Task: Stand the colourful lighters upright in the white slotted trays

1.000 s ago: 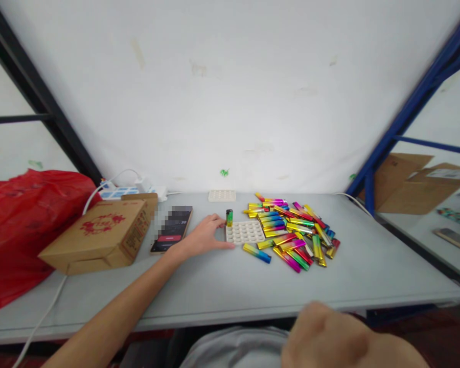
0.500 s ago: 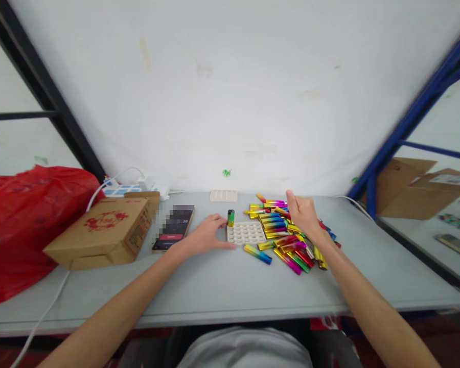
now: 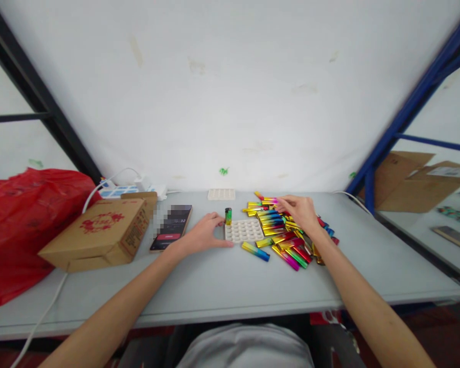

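A white tray with round holes (image 3: 246,231) lies mid-table. One green-and-yellow lighter (image 3: 228,216) stands upright in its far left corner. My left hand (image 3: 202,236) rests against the tray's left edge, fingers curved around the corner, touching the tray. To the right lies a heap of shiny multicoloured lighters (image 3: 291,235). My right hand (image 3: 297,210) reaches down onto the far part of the heap, fingers bent over the lighters; whether it grips one is hidden. A single lighter (image 3: 255,251) lies apart in front of the tray.
A phone (image 3: 171,228) lies left of my left hand, then a cardboard box (image 3: 99,232) and a red plastic bag (image 3: 19,225). A second holed tray (image 3: 221,194) and a power strip (image 3: 117,191) sit by the wall. A blue rack post (image 3: 391,138) stands right.
My right hand rose from the bottom edge, crossed over the heap and has now come down on its far part. My left hand stayed at the tray.
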A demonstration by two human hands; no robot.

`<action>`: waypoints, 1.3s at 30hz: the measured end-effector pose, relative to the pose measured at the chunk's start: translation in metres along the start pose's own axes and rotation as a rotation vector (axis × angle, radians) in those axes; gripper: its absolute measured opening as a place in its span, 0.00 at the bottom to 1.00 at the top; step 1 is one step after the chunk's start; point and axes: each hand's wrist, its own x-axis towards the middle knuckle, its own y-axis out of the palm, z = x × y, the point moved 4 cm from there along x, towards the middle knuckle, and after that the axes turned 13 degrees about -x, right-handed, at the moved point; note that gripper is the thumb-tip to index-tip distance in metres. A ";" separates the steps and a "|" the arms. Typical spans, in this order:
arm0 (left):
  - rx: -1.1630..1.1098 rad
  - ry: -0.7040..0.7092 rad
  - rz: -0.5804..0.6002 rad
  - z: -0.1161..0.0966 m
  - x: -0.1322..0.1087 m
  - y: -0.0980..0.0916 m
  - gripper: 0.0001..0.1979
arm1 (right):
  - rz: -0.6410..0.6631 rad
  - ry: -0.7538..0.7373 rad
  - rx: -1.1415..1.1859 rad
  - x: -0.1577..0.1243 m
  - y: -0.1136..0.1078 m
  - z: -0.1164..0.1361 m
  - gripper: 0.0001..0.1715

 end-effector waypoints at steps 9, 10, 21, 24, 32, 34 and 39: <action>-0.013 -0.006 0.001 -0.001 -0.001 -0.002 0.34 | -0.071 0.124 -0.088 -0.008 -0.008 0.002 0.42; -0.013 -0.005 0.003 -0.001 -0.001 -0.002 0.34 | -0.059 0.121 -0.059 -0.008 -0.007 0.001 0.41; 0.002 -0.001 0.002 0.001 0.000 -0.002 0.36 | -0.066 0.020 -0.098 -0.006 -0.007 0.002 0.30; -0.002 -0.002 0.006 0.001 0.000 -0.002 0.37 | -0.074 0.085 -0.166 -0.009 -0.008 0.001 0.36; -0.011 -0.001 0.001 0.000 -0.001 -0.002 0.36 | 0.026 -0.272 -0.240 -0.009 -0.010 0.010 0.21; -0.011 -0.001 0.003 0.000 -0.001 -0.002 0.36 | 0.119 -0.292 -0.259 -0.009 -0.009 0.006 0.17; -0.010 0.000 0.007 0.001 0.000 -0.002 0.35 | 0.316 -0.345 -0.320 -0.012 -0.005 -0.004 0.11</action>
